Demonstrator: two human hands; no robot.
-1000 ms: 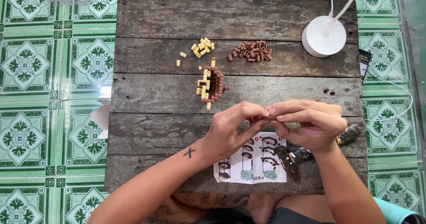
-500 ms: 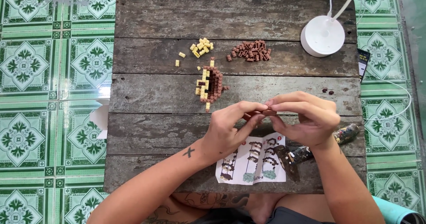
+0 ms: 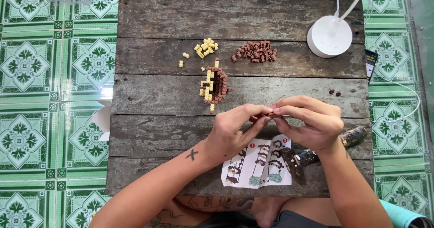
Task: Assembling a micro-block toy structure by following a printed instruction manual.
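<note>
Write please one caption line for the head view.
Both hands, left hand and right hand, pinch small brown bricks above an instruction sheet on a wooden table.

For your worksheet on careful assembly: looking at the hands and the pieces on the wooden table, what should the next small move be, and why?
Probably press the small brown piece together: both the left hand and right hand pinch it.

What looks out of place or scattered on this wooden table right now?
A few things stray: two yellow bricks lie apart from the yellow pile, and two dark pieces sit alone near the table's right edge. The instruction sheet lies slightly askew, overhanging the near edge.
</note>
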